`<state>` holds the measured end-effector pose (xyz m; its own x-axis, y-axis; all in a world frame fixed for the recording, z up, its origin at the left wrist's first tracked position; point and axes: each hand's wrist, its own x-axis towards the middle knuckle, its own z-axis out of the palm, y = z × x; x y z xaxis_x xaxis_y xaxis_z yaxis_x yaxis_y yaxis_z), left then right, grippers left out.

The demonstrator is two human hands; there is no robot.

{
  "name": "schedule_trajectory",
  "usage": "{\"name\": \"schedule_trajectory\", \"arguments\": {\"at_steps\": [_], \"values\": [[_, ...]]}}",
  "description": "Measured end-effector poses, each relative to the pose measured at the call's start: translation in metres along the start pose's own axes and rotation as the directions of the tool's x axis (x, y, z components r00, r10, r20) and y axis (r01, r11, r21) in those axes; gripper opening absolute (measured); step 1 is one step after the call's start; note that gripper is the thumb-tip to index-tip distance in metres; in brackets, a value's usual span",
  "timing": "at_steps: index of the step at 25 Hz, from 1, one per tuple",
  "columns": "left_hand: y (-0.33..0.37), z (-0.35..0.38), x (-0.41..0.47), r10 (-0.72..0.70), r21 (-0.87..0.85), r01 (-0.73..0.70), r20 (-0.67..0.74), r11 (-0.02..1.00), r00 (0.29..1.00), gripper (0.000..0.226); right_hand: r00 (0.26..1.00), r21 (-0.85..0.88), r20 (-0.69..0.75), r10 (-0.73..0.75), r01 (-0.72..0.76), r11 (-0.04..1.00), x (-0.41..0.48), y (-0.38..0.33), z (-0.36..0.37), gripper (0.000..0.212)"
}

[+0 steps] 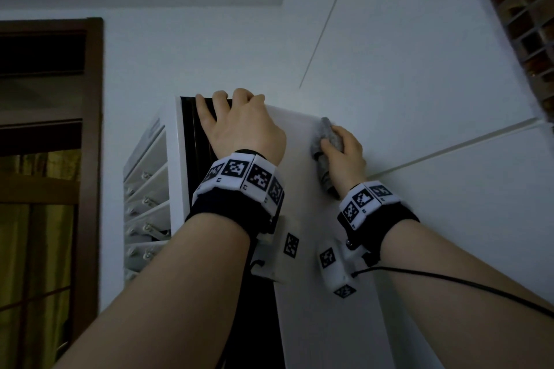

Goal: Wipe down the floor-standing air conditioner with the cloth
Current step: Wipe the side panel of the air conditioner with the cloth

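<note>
Head view: the right hand (344,153) grips a bunched grey cloth (328,135), pressing it to the white side panel of the air conditioner (302,204) near its top right edge. Cloth shows above and below the fist. The left hand (245,126) is curled over the unit's top edge, its fingertips hidden behind it. The arms hide the lower cabinet. Both wristbands (239,174) carry square black-and-white codes, but the small characters below them are too small to read. The louvres (144,189) are on the left.
</note>
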<state>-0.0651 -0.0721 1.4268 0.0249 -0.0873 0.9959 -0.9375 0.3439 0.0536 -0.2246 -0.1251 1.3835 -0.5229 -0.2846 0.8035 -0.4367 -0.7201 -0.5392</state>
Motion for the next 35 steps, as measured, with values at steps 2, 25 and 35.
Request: {"name": "schedule_trajectory", "arguments": {"at_steps": [2,25,35], "values": [[-0.001,0.0,-0.001,0.002,-0.008,-0.002,-0.006,1.0,1.0,0.043,0.994,0.04,0.036,-0.103,0.102,0.994,-0.01,0.002,0.002,0.036],[-0.006,0.001,-0.026,0.067,0.064,-0.07,0.044,0.995,0.997,0.059,0.998,-0.021,-0.067,0.019,-0.02,1.0,-0.042,0.004,-0.003,0.039],[-0.011,-0.004,-0.038,0.1,-0.002,-0.1,0.072,0.995,0.992,0.061,0.996,-0.152,0.084,0.015,-0.002,0.988,-0.062,-0.006,0.001,0.044]]}}
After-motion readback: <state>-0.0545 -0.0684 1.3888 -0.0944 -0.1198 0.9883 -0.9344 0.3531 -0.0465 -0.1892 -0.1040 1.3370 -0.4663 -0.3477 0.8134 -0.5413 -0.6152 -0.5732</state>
